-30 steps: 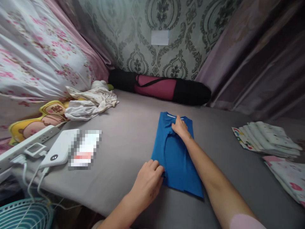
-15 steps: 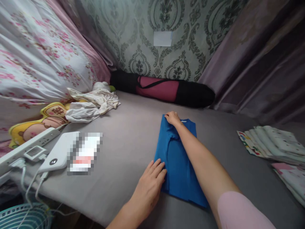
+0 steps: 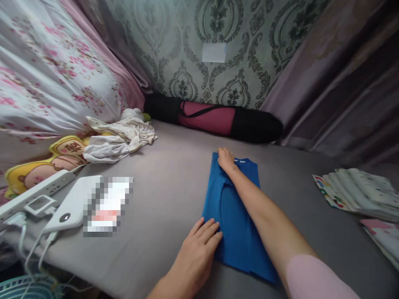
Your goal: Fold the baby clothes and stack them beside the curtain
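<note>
A blue shirt (image 3: 237, 224), folded into a narrow panel with its collar at the far end, lies flat on the grey bed sheet. My left hand (image 3: 202, 245) rests at its near left edge, fingers stretched out and touching the cloth. Up by the collar, my right hand (image 3: 226, 158) lies over the folded part with its fingers laid down on the fabric. My right forearm crosses above the shirt and hides part of its right side.
Folded cloths (image 3: 358, 191) are stacked at the right. On the left lie crumpled clothing (image 3: 121, 139), a yellow cushion (image 3: 40, 172), a power strip (image 3: 37, 193), a white power bank (image 3: 70, 207) and a blurred-out flat object (image 3: 109, 205). A black and maroon bag (image 3: 208, 118) lies along the wall.
My right hand has shifted slightly right along the shirt's top, away from its left corner. The left hand stays at the near left edge. The view has moved slightly.
</note>
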### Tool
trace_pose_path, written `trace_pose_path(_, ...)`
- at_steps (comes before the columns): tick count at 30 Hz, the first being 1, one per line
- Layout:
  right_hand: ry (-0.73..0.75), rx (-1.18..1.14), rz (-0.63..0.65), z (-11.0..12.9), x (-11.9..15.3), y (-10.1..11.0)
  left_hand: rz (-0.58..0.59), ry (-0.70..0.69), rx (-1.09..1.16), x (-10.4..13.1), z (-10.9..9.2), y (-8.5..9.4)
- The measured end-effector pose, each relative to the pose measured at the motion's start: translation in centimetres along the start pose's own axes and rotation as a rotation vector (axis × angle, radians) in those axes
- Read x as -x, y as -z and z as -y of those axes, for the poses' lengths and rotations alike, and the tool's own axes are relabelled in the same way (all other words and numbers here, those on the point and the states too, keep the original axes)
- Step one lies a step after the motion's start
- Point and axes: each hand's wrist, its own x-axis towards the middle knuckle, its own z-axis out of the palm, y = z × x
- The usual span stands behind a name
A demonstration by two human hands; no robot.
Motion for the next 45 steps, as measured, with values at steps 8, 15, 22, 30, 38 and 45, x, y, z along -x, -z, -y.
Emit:
trace_pose_path(8, 0.272, 0.023, 0.182, 0.0, 2.7, -1.7, -0.009, -0.009, -0.103, -0.2, -0.4, -0.7)
trace_pose_path(15, 0.257, -0.025, 0.160, -0.4, 2.8, -2.1, 0.022, -0.001, -0.086, -0.1, -0.7, -0.3)
trace_pose_path(22, 0.096, 0.026, 0.014, -0.8, 4.9, -0.5, -0.135, 0.014, -0.006, 0.3, 0.0, -0.1)
trace_pose_path(30, -0.090, -0.008, 0.120, -2.7, 5.9, -1.4, -0.235, 0.048, 0.061, 0.3, 0.3, -1.0)
trace_pose_path(38, 0.288, -0.033, 0.111, -1.8, 7.7, -0.2, -0.367, 0.191, 0.182, 0.5, 0.5, -0.3)
trace_pose_path(45, 0.464, -0.027, 0.156, -2.0, 9.3, -0.5, -0.499, 0.392, 0.293, 0.3, 0.6, 0.3)
